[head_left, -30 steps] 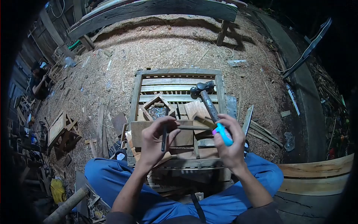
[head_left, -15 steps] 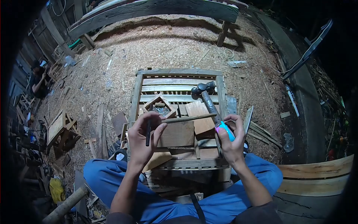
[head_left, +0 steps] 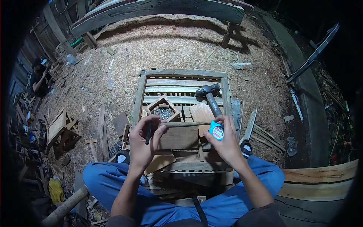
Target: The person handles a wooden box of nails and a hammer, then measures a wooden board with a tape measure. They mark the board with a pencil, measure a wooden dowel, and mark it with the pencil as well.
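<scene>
A thin wooden strip (head_left: 183, 124) runs sideways between my hands. My left hand (head_left: 141, 147) is closed on its left end and also keeps a dark pen-like stick (head_left: 148, 137) between the fingers, pointing down. In my right hand (head_left: 228, 146), fingers closed around it, is a turquoise tape measure (head_left: 216, 131) with its label facing me, right at the strip's other end. Below lie wooden boards (head_left: 177, 138) on a slatted wooden frame (head_left: 225, 89). A hammer (head_left: 212, 102) lies just beyond my right hand, and a square wooden box of nails (head_left: 163, 112) beyond my left.
A long wooden bench (head_left: 159, 11) spans the far side over sawdust-covered ground (head_left: 166, 49). At the left sit a small wooden piece of furniture (head_left: 56, 126) and another person (head_left: 39, 77). Planks (head_left: 321, 176) lie at the right, near my knee.
My right hand has turned the tape measure so its label faces me and brought it left to the strip's end. My left hand still holds the strip and the dark stick.
</scene>
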Demonstrator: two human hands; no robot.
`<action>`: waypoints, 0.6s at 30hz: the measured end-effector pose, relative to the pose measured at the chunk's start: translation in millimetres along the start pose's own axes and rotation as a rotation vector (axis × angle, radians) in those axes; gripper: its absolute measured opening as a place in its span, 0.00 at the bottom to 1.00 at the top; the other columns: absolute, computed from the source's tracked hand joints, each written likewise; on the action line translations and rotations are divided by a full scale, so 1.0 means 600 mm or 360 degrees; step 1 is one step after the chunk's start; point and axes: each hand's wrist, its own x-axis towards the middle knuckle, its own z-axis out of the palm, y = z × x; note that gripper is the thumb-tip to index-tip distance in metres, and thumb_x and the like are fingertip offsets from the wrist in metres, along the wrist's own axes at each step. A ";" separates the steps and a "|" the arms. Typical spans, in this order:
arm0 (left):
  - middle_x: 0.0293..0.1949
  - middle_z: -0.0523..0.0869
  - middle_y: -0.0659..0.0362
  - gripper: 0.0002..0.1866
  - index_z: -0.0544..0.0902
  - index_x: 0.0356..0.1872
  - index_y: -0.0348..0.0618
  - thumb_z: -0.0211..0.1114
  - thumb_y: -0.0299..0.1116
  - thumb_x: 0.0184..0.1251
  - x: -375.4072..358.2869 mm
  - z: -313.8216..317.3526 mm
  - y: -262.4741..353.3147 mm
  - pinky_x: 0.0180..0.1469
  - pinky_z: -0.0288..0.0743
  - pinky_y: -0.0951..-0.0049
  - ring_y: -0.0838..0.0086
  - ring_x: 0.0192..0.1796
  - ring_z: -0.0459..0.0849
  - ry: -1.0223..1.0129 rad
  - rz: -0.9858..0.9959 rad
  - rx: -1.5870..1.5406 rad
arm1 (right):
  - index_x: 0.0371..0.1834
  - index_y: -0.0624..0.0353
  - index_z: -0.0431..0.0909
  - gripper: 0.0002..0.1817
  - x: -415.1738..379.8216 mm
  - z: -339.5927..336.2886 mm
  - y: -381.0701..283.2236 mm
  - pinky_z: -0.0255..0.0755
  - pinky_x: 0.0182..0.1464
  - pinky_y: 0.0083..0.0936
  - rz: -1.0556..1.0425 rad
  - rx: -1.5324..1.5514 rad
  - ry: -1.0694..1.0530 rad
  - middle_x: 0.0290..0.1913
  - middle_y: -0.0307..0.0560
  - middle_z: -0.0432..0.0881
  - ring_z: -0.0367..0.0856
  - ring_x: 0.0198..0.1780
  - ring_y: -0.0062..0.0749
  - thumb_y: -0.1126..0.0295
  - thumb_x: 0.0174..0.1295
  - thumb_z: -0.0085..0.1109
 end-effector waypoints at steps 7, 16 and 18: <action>0.49 0.92 0.54 0.14 0.82 0.59 0.31 0.68 0.21 0.78 -0.003 -0.027 -0.014 0.58 0.84 0.73 0.74 0.52 0.91 0.0132 -0.0034 -0.0076 | 0.61 0.60 0.78 0.25 0.036 0.032 -0.007 0.73 0.66 0.48 -0.0181 -0.0076 -0.0047 0.59 0.61 0.72 0.77 0.62 0.61 0.69 0.63 0.76; 0.47 0.94 0.50 0.18 0.86 0.61 0.37 0.71 0.20 0.72 -0.018 -0.036 -0.017 0.53 0.86 0.69 0.64 0.49 0.95 0.0221 0.0509 0.0541 | 0.70 0.56 0.78 0.27 0.054 0.065 -0.057 0.74 0.61 0.41 -0.0611 -0.1010 0.0169 0.64 0.58 0.77 0.74 0.69 0.55 0.61 0.70 0.70; 0.44 0.92 0.50 0.19 0.85 0.61 0.37 0.71 0.18 0.70 -0.022 -0.033 -0.008 0.48 0.86 0.66 0.59 0.44 0.93 0.0167 0.0820 0.0731 | 0.72 0.53 0.78 0.29 0.054 0.062 -0.086 0.75 0.56 0.40 -0.0876 -0.0772 0.0128 0.59 0.54 0.79 0.79 0.63 0.50 0.60 0.68 0.71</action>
